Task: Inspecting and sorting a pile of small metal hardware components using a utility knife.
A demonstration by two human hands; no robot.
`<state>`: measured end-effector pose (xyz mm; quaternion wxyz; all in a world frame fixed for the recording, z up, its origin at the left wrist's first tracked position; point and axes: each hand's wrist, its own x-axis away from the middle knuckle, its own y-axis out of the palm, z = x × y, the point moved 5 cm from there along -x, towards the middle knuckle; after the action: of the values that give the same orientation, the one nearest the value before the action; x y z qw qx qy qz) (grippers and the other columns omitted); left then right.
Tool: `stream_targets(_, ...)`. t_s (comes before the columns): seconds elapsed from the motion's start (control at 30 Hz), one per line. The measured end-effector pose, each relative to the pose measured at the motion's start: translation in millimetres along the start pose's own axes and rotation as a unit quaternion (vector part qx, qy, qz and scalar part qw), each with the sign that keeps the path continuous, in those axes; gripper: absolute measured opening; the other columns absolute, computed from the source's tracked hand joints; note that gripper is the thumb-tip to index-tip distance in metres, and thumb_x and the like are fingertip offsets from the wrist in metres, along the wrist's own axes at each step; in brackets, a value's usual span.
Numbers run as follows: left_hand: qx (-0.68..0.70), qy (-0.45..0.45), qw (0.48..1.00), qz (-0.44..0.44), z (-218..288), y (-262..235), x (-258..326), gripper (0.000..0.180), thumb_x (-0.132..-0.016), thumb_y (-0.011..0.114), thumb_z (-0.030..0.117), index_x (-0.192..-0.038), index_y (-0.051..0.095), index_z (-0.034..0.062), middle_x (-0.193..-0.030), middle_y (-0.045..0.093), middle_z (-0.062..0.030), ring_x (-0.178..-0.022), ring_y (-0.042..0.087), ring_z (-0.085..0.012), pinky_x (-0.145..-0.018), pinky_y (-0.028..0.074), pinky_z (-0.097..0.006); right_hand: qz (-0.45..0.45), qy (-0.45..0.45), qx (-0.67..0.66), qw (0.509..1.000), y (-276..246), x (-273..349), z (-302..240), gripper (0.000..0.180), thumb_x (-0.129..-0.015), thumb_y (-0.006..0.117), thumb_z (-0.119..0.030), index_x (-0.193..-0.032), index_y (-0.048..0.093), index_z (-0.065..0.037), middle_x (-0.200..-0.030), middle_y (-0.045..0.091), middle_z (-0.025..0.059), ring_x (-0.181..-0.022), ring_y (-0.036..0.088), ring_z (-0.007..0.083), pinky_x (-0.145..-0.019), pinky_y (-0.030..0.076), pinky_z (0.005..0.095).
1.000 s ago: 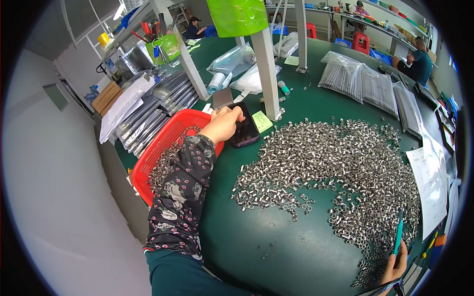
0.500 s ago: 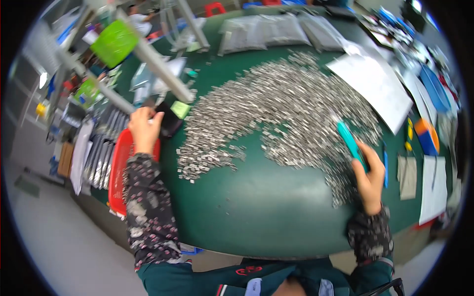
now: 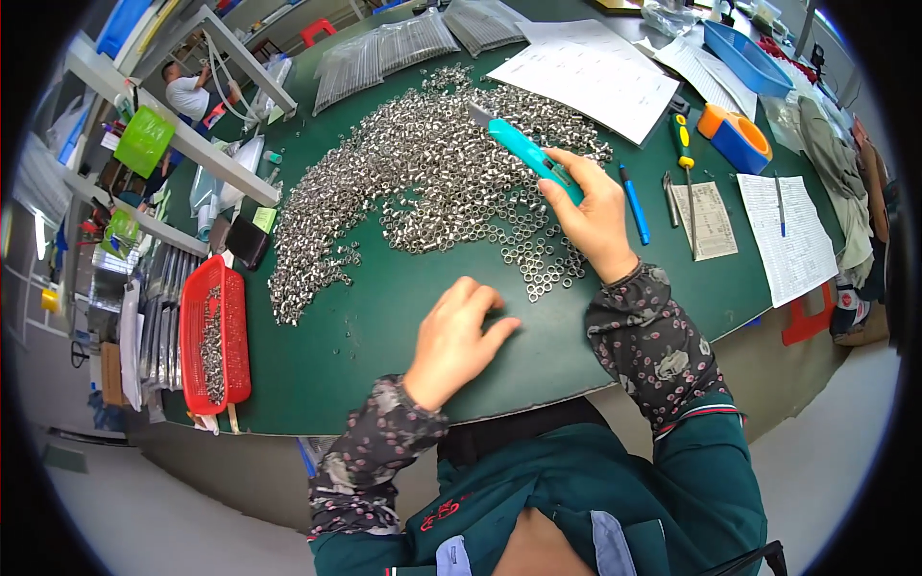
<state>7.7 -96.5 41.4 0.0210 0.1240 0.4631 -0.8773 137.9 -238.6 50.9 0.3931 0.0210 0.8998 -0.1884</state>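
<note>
Green table (image 3: 384, 346) carries a wide heap of metal rings (image 3: 432, 163), red basket (image 3: 213, 336) at its left edge holds more rings, right hand (image 3: 595, 216) grips a teal knife (image 3: 523, 149) over the heap, left hand (image 3: 456, 336) rests loosely curled, empty.

Left hand (image 3: 459, 336) low near the body, palm down, fingers loosely curled and drawn together, thumb tucked along the side, wrist bent slightly, forearm in a patterned sleeve rising from the lower edge. Right hand (image 3: 594, 216) farther forward and higher, fingers closed in a grip with the thumb pressed on top, knuckles turned outward, back of the hand up. Right forearm, likewise sleeved, angled up and inward from the lower right, well apart from the left.
</note>
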Motion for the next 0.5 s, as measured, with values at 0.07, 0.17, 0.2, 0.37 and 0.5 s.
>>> stream_targets(0.07,-0.004,-0.040,0.999,-0.015,4,19,-3,0.028,-0.066,0.070,0.026,-0.077,0.054,0.0054,-0.078,0.049,-0.0080,-0.075,0.054,-0.0261,-0.063,0.044,-0.036,0.003,-0.021,-0.002,1.000,0,2,-2,0.027,-0.074,0.063,-0.017,-0.098,0.058,-0.007,-0.079,0.058,0.0103,-0.069,0.058,0.0272,-0.059,0.046,0.0334)
stream_targets(0.17,-0.054,-0.065,0.996,0.006,5,30,-11,0.030,-0.066,0.070,0.028,-0.076,0.053,0.0052,-0.078,0.049,-0.0078,-0.076,0.054,-0.0259,-0.062,0.044,-0.037,0.005,-0.027,-0.011,1.000,2,3,-3,0.027,-0.074,0.064,-0.017,-0.098,0.058,-0.007,-0.079,0.058,0.0103,-0.068,0.058,0.0273,-0.058,0.046,0.0337)
stream_targets(0.2,-0.063,-0.042,0.996,0.043,7,30,-14,0.029,-0.066,0.071,0.026,-0.072,0.052,0.0049,-0.073,0.048,-0.0056,-0.063,0.052,-0.0228,-0.054,0.042,-0.035,0.005,-0.029,-0.009,1.000,3,2,-3,0.027,-0.074,0.064,-0.018,-0.098,0.058,-0.007,-0.079,0.058,0.0104,-0.068,0.058,0.0274,-0.058,0.046,0.0339)
stream_targets(0.37,-0.039,-0.033,0.998,0.046,0,48,-24,0.024,-0.069,0.069,0.021,-0.072,0.052,0.0045,-0.073,0.049,-0.0054,-0.062,0.052,-0.0220,-0.054,0.042,-0.033,0.001,-0.025,-0.012,1.000,4,-2,0,0.027,-0.074,0.064,-0.017,-0.098,0.058,-0.007,-0.077,0.057,0.0106,-0.068,0.058,0.0277,-0.058,0.045,0.0341)
stream_targets(0.5,0.117,-0.061,0.991,0.027,-7,20,-27,0.014,-0.074,0.064,0.012,-0.074,0.052,0.0033,-0.072,0.049,-0.0022,-0.059,0.050,-0.0140,-0.054,0.041,-0.026,-0.010,-0.029,-0.032,0.999,2,-5,-15,0.026,-0.074,0.063,-0.016,-0.098,0.058,-0.006,-0.076,0.056,0.0111,-0.066,0.057,0.0283,-0.057,0.045,0.0345)
